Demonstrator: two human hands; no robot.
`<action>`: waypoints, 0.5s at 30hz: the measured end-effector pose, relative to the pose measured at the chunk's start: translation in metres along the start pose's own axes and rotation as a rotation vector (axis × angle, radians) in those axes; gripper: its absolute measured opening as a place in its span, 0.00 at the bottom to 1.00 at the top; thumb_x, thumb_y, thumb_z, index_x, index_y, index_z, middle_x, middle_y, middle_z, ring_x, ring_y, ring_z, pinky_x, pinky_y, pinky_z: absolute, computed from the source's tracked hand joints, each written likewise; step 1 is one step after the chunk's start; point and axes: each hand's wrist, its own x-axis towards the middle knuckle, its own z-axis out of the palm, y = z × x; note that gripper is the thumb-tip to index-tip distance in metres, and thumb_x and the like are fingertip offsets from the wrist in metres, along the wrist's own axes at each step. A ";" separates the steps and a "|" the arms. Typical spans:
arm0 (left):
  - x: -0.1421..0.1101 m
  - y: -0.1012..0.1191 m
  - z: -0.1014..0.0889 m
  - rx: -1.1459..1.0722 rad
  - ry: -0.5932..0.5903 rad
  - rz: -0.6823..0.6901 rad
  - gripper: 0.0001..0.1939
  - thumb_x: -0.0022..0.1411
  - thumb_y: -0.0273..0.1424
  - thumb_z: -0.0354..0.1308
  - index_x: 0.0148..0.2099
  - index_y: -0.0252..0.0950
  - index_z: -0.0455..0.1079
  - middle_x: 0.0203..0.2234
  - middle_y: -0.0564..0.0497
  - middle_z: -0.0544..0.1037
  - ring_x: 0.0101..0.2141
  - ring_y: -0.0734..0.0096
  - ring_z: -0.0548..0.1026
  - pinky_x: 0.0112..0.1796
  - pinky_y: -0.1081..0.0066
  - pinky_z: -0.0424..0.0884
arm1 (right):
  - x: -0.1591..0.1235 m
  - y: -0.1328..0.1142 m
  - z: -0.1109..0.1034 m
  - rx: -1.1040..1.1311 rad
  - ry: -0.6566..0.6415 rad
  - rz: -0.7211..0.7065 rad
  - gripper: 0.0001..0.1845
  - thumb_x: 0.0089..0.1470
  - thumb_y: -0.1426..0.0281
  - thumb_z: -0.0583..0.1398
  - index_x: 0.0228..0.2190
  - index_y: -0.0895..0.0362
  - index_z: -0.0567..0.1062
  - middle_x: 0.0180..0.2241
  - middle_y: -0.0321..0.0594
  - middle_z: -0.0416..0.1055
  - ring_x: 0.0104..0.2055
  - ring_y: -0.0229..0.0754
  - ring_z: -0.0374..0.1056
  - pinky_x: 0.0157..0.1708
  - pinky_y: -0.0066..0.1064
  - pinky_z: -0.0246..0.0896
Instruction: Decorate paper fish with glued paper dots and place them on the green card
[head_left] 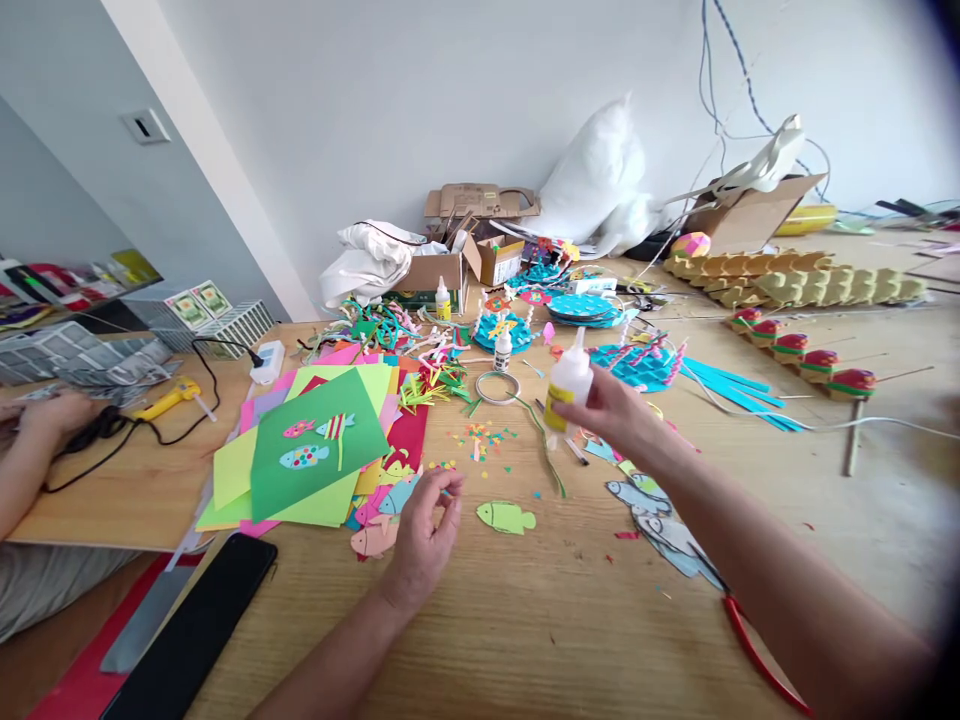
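Note:
My right hand [604,405] grips a white glue bottle [574,385] with a yellow label, holding it upright above the table, nozzle up. My left hand [427,530] hovers low over the wood, fingers loosely curled and thumb apart, with nothing visible in it. Just right of it lies a green paper fish [507,516]. Pink, blue and peach paper fish [375,537] lie by its left side. Beyond are scattered paper dots [480,438] and a white ring [498,387]. Grey-blue paper fish [667,530] rest under my right forearm, beside red-handled scissors [754,650].
A green sheet with fish on it [300,480] tops stacked coloured paper. A phone [195,630] lies front left. Another person's hand [64,412] is near a yellow glue gun [166,398]. Small bottles, blue woven crafts [637,370], egg cartons [832,280] and boxes stand farther back.

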 end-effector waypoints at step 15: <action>-0.016 0.053 0.044 -0.994 -0.287 -0.494 0.20 0.44 0.32 0.63 0.42 0.32 0.66 0.34 0.49 0.70 0.35 0.70 0.67 0.37 0.73 0.60 | -0.126 -0.012 0.038 0.579 -0.498 0.127 0.23 0.46 0.55 0.54 0.39 0.60 0.69 0.29 0.39 0.66 0.29 0.39 0.60 0.26 0.28 0.56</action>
